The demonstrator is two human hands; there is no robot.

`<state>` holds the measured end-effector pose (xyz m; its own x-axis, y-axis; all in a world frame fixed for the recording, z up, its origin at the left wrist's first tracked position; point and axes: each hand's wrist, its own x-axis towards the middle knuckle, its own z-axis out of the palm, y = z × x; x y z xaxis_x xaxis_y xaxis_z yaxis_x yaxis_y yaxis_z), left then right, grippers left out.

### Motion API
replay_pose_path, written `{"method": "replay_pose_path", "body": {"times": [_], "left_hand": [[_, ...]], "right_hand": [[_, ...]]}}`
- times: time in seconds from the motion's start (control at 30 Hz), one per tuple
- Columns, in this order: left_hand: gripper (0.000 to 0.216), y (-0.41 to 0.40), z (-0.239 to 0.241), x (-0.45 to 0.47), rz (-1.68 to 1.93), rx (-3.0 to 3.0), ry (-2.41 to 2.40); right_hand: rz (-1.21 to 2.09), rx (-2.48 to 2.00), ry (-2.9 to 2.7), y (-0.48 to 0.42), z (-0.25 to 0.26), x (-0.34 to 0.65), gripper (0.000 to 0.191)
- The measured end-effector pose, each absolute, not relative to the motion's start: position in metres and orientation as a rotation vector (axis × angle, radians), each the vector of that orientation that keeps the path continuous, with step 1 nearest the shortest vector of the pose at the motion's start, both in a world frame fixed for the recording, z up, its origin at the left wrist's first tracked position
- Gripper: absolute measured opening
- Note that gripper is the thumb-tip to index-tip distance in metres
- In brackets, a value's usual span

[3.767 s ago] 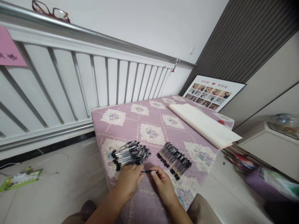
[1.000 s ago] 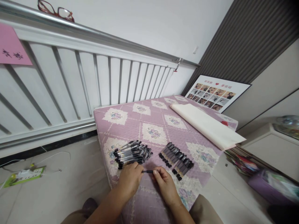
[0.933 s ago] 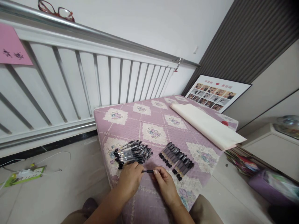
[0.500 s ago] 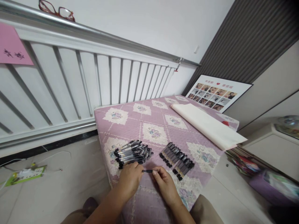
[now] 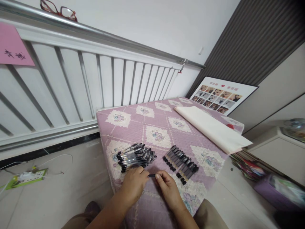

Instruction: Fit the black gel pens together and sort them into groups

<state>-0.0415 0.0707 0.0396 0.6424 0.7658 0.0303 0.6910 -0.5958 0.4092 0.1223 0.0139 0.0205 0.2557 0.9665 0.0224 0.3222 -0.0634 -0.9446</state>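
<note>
Between my two hands a dark pen [image 5: 152, 175] lies level, only its black middle part showing. My left hand [image 5: 136, 182] is closed around its left end, fingers wrapped over it. My right hand [image 5: 167, 186] pinches the other end between thumb and forefinger. Just beyond my left hand is a loose heap of clear-barrelled pens [image 5: 134, 156] with black ends. To the right, clear of my right hand, several more pens [image 5: 181, 163] lie side by side in slanting rows, black tips toward me.
A purple flowered cover [image 5: 133, 130] spreads beneath everything. On its far right lie a cream folded sheet [image 5: 209, 127] and a photo board [image 5: 220, 95]. A white radiator [image 5: 105, 79] runs along the wall. A power strip [image 5: 26, 178] rests on the floor at left.
My left hand has slid slightly right along the pen, closer to my right hand, so less of the pen shows. My right hand and the other pens stay put.
</note>
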Motion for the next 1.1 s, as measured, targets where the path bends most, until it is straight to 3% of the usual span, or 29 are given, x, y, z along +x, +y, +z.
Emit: {"method": "replay_pose_path", "body": {"times": [0.23,0.5,0.7,0.97,1.1], "left_hand": [[0.019,0.072,0.040,-0.044,0.459,2.406,1.198],[0.017,0.076,0.034,-0.049,0.492,2.367,1.231],[0.018,0.080,0.037,-0.049,0.448,2.353,1.254],[0.018,0.083,0.035,-0.052,0.445,2.330,1.263],[0.017,0.083,0.035,-0.053,0.474,2.316,1.277]], "right_hand": [[0.878,-1.552,-1.070,0.017,0.020,0.124,0.028],[0.379,-1.788,-1.351,0.054,0.015,0.136,0.043],[0.394,-1.845,-1.491,0.074,0.017,0.134,0.054],[0.348,-1.854,-1.605,0.066,0.022,0.130,0.022],[0.344,-1.914,-1.726,0.062,0.027,0.126,0.019]]}}
